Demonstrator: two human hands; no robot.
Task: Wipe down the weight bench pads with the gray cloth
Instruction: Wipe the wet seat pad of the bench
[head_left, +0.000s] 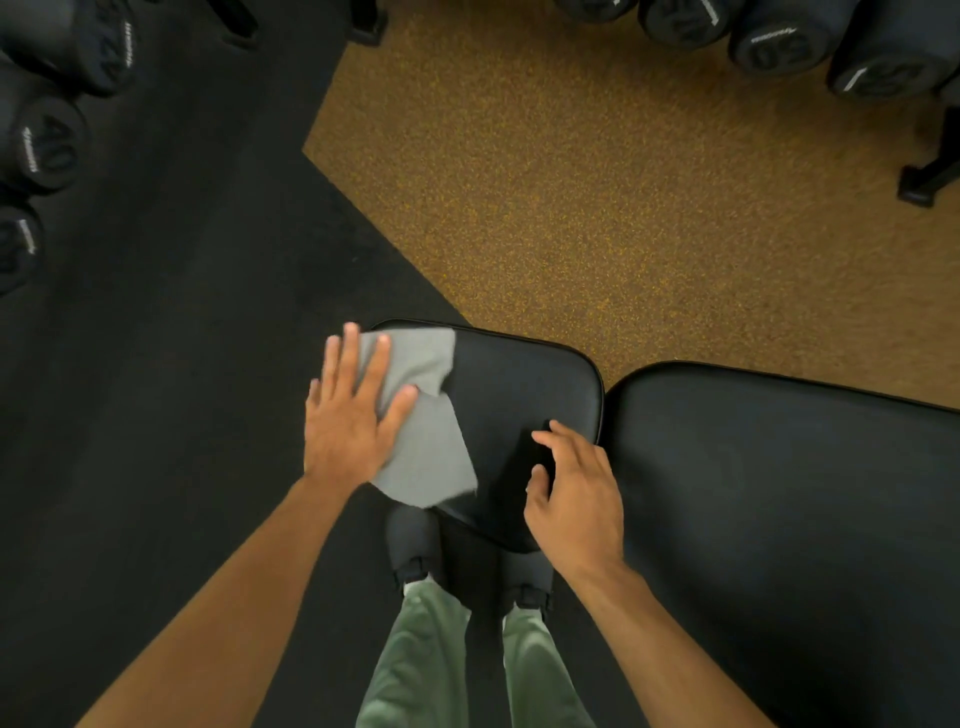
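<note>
The gray cloth (426, 441) lies spread on the left part of the small black seat pad (524, 379). My left hand (353, 410) presses flat on the cloth's left side, fingers spread and pointing away from me. My right hand (571, 493) rests on the seat pad's right near corner with fingers loosely curled, holding nothing. The long black back pad (779, 493) lies to the right, separated from the seat pad by a narrow gap.
Black dumbbells (47, 145) line the left edge, and more dumbbells (779, 47) sit on a rack at the top right, with a rack foot (924, 182) on the yellow-speckled floor (597, 182). My shoes (415, 545) stand on black floor below the seat pad.
</note>
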